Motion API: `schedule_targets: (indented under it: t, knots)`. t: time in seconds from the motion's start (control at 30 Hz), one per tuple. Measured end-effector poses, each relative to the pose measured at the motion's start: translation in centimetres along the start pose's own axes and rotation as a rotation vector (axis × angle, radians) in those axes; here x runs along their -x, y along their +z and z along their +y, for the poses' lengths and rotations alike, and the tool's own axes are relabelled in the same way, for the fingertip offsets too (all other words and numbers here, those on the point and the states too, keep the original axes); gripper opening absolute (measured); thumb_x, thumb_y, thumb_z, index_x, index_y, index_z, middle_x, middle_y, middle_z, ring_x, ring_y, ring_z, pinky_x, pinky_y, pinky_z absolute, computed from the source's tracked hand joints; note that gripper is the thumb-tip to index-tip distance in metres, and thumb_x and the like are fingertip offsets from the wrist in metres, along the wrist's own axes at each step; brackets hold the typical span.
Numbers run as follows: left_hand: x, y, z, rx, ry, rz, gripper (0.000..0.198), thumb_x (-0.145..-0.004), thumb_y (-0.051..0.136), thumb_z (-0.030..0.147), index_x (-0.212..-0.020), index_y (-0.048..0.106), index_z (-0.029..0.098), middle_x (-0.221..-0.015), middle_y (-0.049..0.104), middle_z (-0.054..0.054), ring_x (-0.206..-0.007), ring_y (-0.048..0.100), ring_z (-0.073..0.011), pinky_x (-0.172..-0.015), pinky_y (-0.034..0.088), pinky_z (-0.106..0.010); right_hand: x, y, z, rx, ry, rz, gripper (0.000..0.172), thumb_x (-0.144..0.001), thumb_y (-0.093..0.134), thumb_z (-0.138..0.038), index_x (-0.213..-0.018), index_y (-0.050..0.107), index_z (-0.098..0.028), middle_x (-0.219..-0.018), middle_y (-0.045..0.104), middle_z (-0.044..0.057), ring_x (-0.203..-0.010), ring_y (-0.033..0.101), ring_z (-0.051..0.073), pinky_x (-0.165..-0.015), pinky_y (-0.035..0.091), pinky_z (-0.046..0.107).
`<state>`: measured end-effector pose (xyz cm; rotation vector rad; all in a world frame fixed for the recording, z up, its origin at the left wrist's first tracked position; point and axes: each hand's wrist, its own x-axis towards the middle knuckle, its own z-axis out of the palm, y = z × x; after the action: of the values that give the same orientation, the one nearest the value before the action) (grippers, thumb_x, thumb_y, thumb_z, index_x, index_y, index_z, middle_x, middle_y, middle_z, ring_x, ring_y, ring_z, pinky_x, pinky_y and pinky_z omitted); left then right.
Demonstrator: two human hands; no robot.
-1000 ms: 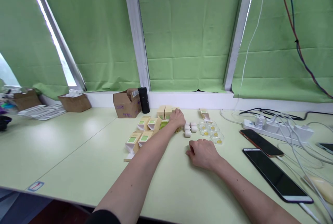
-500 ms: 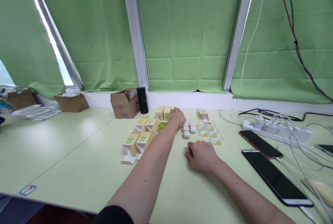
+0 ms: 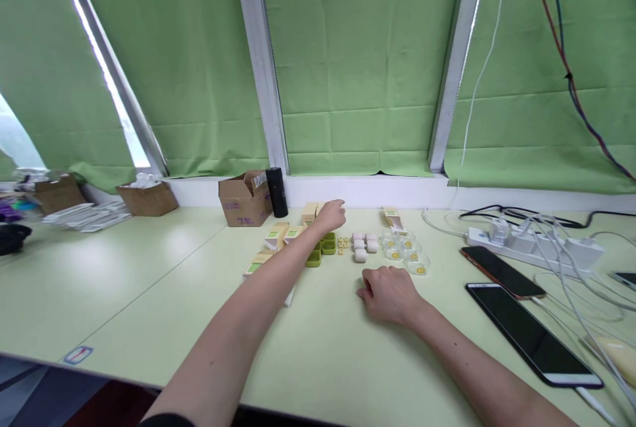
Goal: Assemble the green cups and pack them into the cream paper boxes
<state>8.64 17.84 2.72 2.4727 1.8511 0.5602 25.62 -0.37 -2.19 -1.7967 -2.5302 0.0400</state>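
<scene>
My left hand (image 3: 331, 215) is stretched far across the table at small cream boxes (image 3: 309, 211) near the back wall. One finger points right; the others are hidden, so I cannot tell what it holds. My left forearm partly covers cream-and-green cartons (image 3: 274, 236) with open flaps. Beside that arm are green square trays (image 3: 314, 258), tiny yellow pieces (image 3: 342, 245), pale rounded white blocks (image 3: 360, 255) and clear domed cups (image 3: 416, 263) with yellow centres. My right hand (image 3: 389, 291) rests on the table in front of the blocks, its fingers curled with nothing visible in them.
Two phones (image 3: 534, 334) lie at the right by a white power strip (image 3: 531, 248) with tangled cables. Along the wall stand a cardboard box (image 3: 244, 205) and a black cylinder (image 3: 277, 192). A single open carton (image 3: 392, 217) lies behind the cups. White packets (image 3: 92, 215) lie far left.
My left hand and forearm have shifted left, covering more of the cartons and uncovering the green trays and tiny yellow pieces. My right hand stays in place. The view has turned slightly.
</scene>
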Motion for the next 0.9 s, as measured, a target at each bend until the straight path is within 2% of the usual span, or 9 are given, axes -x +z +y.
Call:
schedule_targets:
  t: [0.07,0.2,0.3,0.4,0.63,0.77,0.9]
  knots:
    - [2.4,-1.8,-0.9,-0.012,0.03,0.019,0.038,-0.102,0.044,0.019,-0.134,0.066,0.019,-0.131,0.074,-0.009,-0.121,0.069,-0.0221,-0.104,0.054,-0.033,0.0,0.1,0.0,0.0,0.002,0.008,0.027,-0.097,0.056,-0.038,-0.103,0.073,-0.018,-0.1,0.078,0.016,-0.097,0.075,0.033,-0.077,0.046,0.037]
    - [8.2,-4.3,-2.4,-0.082,0.082,0.055,0.028,-0.095,0.052,0.019,-0.109,0.076,0.022,-0.116,0.078,-0.009,-0.115,0.069,-0.0282,-0.106,0.049,-0.043,0.0,0.3,-0.1,0.004,0.001,0.036,0.027,-0.097,0.056,-0.038,-0.101,0.073,-0.018,-0.099,0.078,0.016,-0.097,0.075,0.033,-0.077,0.046,0.037]
    - [12.1,-4.5,-3.3,-0.128,0.109,0.03,0.017,-0.09,0.063,0.022,-0.096,0.078,0.023,-0.109,0.077,-0.011,-0.113,0.069,-0.0318,-0.103,0.048,-0.046,0.0,0.2,-0.2,0.0,0.0,0.03,0.027,-0.097,0.055,-0.038,-0.099,0.073,-0.018,-0.1,0.078,0.016,-0.096,0.075,0.033,-0.076,0.046,0.037]
    - [14.5,-3.8,-4.2,-0.2,0.112,-0.015,0.015,-0.088,0.066,0.024,-0.096,0.079,0.024,-0.107,0.075,-0.011,-0.112,0.068,-0.0331,-0.098,0.049,-0.046,0.1,0.1,-0.2,-0.002,0.001,0.026,0.027,-0.097,0.055,-0.038,-0.098,0.073,-0.018,-0.1,0.078,0.015,-0.096,0.075,0.033,-0.076,0.045,0.037]
    - [15.7,-2.3,-5.1,-0.24,0.085,-0.041,0.014,-0.09,0.067,0.024,-0.096,0.079,0.022,-0.106,0.073,-0.013,-0.112,0.066,-0.0329,-0.096,0.047,-0.045,0.0,0.5,-0.1,-0.001,-0.003,0.051,0.026,-0.096,0.056,-0.038,-0.097,0.074,-0.018,-0.099,0.078,0.015,-0.094,0.075,0.032,-0.074,0.045,0.036]
    - [15.8,-1.8,-4.7,-0.233,0.084,-0.045,0.015,-0.089,0.063,0.014,-0.083,0.077,0.017,-0.102,0.072,-0.015,-0.105,0.065,-0.0324,-0.093,0.045,-0.044,-0.1,0.7,-0.1,-0.004,-0.005,0.069,0.025,-0.096,0.057,-0.037,-0.093,0.073,-0.018,-0.095,0.078,0.015,-0.092,0.075,0.034,-0.071,0.044,0.036]
    - [16.2,-1.3,-4.2,-0.231,0.114,-0.029,0.025,-0.088,0.054,0.004,-0.071,0.069,0.015,-0.096,0.068,-0.014,-0.098,0.063,-0.0301,-0.089,0.042,-0.043,-0.1,1.0,-0.2,-0.049,-0.005,0.135,0.024,-0.097,0.058,-0.036,-0.088,0.071,-0.018,-0.088,0.078,0.013,-0.086,0.075,0.032,-0.068,0.042,0.034]
